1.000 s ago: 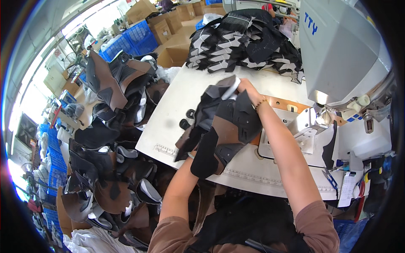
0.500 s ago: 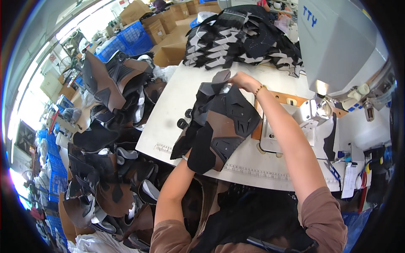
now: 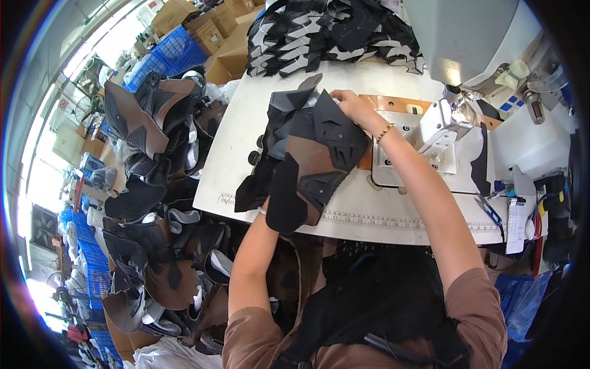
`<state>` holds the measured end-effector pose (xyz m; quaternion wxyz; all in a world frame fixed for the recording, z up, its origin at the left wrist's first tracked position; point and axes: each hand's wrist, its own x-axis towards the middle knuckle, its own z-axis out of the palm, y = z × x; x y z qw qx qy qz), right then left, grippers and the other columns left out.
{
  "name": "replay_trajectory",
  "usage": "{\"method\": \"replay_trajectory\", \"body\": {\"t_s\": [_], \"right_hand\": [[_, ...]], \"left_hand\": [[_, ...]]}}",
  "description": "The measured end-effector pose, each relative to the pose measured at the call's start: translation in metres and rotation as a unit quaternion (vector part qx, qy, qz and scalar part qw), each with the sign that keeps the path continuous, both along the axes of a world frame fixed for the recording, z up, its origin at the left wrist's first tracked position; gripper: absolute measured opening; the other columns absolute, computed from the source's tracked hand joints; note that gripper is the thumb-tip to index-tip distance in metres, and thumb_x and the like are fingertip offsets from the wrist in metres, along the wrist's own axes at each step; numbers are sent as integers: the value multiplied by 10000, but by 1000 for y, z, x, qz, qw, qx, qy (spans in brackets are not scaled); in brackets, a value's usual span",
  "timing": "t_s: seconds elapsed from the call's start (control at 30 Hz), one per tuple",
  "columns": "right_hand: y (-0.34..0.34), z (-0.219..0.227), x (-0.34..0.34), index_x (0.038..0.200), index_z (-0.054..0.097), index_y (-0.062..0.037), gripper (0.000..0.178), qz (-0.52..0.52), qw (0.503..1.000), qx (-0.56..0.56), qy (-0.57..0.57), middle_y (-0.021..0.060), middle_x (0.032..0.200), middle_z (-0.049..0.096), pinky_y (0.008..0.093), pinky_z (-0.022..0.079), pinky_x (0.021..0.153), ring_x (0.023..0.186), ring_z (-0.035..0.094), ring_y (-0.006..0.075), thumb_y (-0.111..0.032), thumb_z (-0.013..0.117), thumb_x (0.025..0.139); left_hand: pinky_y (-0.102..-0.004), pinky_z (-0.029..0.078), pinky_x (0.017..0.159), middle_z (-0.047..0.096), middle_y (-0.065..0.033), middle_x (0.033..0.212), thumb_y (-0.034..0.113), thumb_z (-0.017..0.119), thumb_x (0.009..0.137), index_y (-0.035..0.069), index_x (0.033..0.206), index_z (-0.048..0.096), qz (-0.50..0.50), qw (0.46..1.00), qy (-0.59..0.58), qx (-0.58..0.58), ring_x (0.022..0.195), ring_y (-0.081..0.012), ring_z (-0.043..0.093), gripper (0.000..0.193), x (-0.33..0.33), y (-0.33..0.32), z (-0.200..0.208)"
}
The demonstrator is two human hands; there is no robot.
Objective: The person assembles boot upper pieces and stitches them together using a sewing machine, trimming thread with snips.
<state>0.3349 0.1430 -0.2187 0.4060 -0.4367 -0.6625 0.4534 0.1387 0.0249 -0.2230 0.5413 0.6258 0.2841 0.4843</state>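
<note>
A brown and black boot upper with moulded black panels is held tilted over the white sewing table. My right hand is closed on its far right edge, beside a raised pointed black panel. My left forearm reaches in under the near end of the upper. The left hand itself is hidden behind the leather, so its fingers do not show. Just right of the upper is the metal plate of a sewing machine, its head above my right forearm.
Black and grey cut pieces are heaped at the table's far side. More brown and black uppers are piled to my left. Snips and a white paper slip lie at the right. Blue crates stand far left.
The view has shifted, so the table appears higher. My right hand has moved a little toward me along the upper's edge, and the black panel there now stands up in a point.
</note>
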Motion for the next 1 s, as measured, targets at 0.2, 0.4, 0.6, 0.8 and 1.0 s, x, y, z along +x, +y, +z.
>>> {"method": "replay_trajectory", "body": {"t_s": [0.2,0.4,0.6,0.8,1.0], "right_hand": [[14,1,-11,986,613,24,258,-106,987,-25,-115,121,956,626,251,450,719,832,578,141,-168,613,813],[-120,67,-33,847,613,-38,232,-19,864,501,-36,61,846,578,312,433,750,809,551,205,-265,570,871],[-176,66,-86,619,537,-50,259,232,802,548,-55,56,658,523,316,421,668,679,518,219,-184,607,829],[-161,77,-61,496,433,-47,421,121,887,375,241,65,550,483,309,409,615,601,492,213,-116,405,911],[-153,97,-56,449,361,-88,526,43,915,270,296,58,450,403,310,390,617,560,461,193,-150,284,966]], "left_hand": [[-300,489,861,546,-107,1125,88,427,933,10,1184,462,-2,999,37,5,980,-184,569,265,-17,-36,13],[-300,489,863,545,-103,1124,85,422,936,12,1185,460,0,1000,24,3,979,-181,568,263,-26,-39,1],[-299,489,864,545,-99,1123,82,417,939,14,1186,458,10,1000,-13,-7,979,-178,567,260,-15,-33,-3],[-298,489,866,544,-95,1123,79,413,941,16,1187,456,-14,991,-100,-93,978,-175,566,257,5,1,-19],[-325,488,820,613,-167,1009,82,524,843,-38,1086,525,38,990,96,97,923,-246,607,271,-14,-33,20]]}}
